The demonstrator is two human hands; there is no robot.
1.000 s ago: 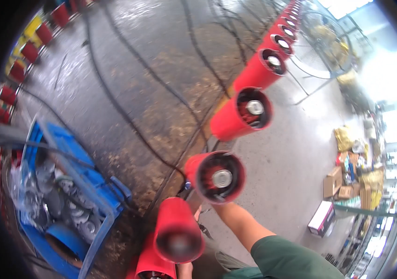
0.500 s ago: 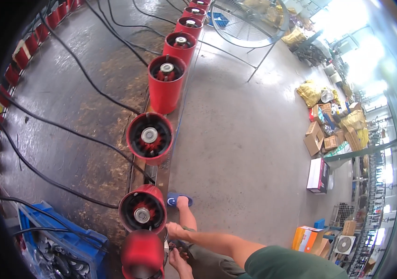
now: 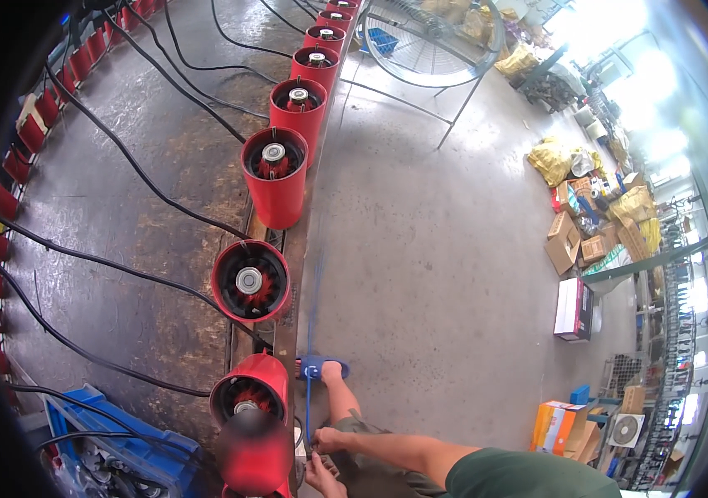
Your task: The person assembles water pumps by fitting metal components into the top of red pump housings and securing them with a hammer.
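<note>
At the lower middle, beside the bench edge, my right hand (image 3: pixel 330 440) is closed, its fingertips pinching a thin blue cord (image 3: pixel 308 407) that stretches up along the bench edge. Just below it, my left hand (image 3: pixel 322 478) has its fingers bent together near the cord's lower end; what they hold is too small to make out. A white piece (image 3: pixel 299 440) with a dark loop shows between the hands and the nearest red cylinder. Close by on the left stands an open red motor housing (image 3: pixel 282 390), a silver bearing in its middle. A blurred patch covers part of the nearest red cylinder (image 3: pixel 258 477).
Red motor housings (image 3: pixel 275 195) line the edge of the worn bench (image 3: pixel 163 274), black cables (image 3: pixel 121 266) trailing across it. A blue crate (image 3: pixel 113 407) of metal parts sits at lower left. My foot in a blue slipper (image 3: pixel 312 367) is below. A large fan (image 3: pixel 428 41) stands beyond; boxes (image 3: pixel 565 241) lie right.
The blue cord is now drawn up taut from my right hand, which has moved slightly right and down. My left hand has dropped a little. The view has shifted along the bench.
</note>
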